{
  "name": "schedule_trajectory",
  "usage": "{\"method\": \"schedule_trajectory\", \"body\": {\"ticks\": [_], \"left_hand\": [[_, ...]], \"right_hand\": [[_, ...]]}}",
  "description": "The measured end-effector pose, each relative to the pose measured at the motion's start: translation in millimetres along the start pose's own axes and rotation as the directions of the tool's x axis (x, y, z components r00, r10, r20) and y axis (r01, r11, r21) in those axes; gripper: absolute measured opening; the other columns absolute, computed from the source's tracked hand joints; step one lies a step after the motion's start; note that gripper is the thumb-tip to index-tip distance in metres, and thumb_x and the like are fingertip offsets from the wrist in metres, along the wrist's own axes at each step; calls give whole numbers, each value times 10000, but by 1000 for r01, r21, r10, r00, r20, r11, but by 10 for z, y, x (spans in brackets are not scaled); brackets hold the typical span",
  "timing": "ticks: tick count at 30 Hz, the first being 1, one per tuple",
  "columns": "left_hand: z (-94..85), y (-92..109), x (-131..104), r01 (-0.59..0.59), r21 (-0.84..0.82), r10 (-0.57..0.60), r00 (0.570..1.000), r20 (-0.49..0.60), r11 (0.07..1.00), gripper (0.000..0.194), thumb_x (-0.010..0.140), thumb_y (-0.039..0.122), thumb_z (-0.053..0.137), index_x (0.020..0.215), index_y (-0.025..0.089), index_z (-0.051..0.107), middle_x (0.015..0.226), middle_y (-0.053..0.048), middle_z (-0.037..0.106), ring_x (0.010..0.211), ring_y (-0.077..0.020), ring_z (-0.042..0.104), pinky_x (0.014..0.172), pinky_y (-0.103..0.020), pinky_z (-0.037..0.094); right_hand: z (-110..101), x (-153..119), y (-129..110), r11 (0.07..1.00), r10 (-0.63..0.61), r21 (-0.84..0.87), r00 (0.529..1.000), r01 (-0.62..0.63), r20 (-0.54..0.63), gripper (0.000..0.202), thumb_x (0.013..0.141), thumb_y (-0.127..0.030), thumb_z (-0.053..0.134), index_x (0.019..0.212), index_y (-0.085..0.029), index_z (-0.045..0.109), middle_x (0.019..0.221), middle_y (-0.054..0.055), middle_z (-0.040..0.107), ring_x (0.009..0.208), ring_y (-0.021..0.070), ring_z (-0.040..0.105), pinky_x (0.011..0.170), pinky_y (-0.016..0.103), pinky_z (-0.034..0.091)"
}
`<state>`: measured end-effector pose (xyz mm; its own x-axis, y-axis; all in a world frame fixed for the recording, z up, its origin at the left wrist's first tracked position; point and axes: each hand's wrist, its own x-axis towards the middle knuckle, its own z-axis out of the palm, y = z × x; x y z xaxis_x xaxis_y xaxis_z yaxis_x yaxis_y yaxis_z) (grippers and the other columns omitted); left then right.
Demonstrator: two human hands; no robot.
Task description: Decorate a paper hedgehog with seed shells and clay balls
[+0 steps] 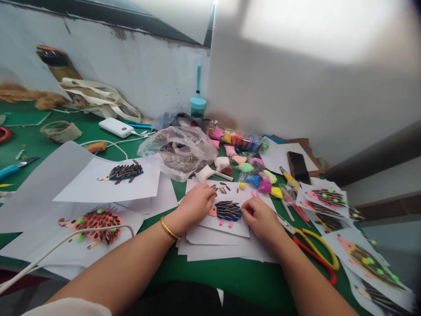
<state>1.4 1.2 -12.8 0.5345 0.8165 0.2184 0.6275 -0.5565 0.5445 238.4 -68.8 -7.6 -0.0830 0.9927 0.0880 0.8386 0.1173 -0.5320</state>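
A hedgehog picture (228,211) lies on the white paper (210,224) in front of me. It has a blue body set with striped sunflower seeds, an orange face and pink feet. My left hand (199,202) is closed in a pinch by the hedgehog's face, below a few loose sunflower seeds (222,190). My right hand (259,215) has its fingers curled together at the hedgehog's rear end. What either hand holds, if anything, is hidden. A small yellow clay ball (242,186) sits on the paper between the hands, towards the back.
A plastic bag of seeds (179,151) and packets of coloured clay (245,167) lie behind the paper. Scissors (315,252) rest by my right forearm. Finished hedgehog pictures (370,261) spread right; others (98,224) lie left, crossed by a white cable (75,232). A phone (298,166) lies back right.
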Motion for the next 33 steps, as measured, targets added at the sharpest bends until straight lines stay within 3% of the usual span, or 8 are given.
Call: {"method": "schedule_trajectory", "body": {"ticks": [14,21,27,33], "left_hand": [[-6,1,4,-10,-16,10,1000,7,1000,205,924,236,504,907,194,704,912,-62,647,901,-194,599,849,-333,476],[-2,-2,2,2,-13,-2,1000,10,1000,210,927,247,500,911,199,703,926,-61,655,917,-199,604,863,-335,474],[15,-22,5,-3,-10,3,1000,11,1000,220,932,242,488,936,191,703,938,-64,656,920,-200,603,870,-338,478],[38,-36,1,-7,-10,7,1000,-3,1000,213,929,221,488,943,188,697,944,-64,658,920,-198,606,876,-338,477]], "right_hand": [[9,18,18,1000,-11,2,1000,11,18,106,842,-241,545,756,-213,601,793,33,622,762,192,576,684,317,437],[-8,2,87,994,-7,107,1000,6,6,87,832,-275,565,826,-211,623,823,42,625,766,197,578,691,324,454],[-117,21,103,975,50,222,996,-31,-77,166,869,-326,536,869,-209,654,874,51,641,801,201,596,720,328,468],[-181,279,-117,992,-129,11,988,128,89,196,898,-280,544,891,-225,732,917,57,665,881,205,617,797,331,470]]}}
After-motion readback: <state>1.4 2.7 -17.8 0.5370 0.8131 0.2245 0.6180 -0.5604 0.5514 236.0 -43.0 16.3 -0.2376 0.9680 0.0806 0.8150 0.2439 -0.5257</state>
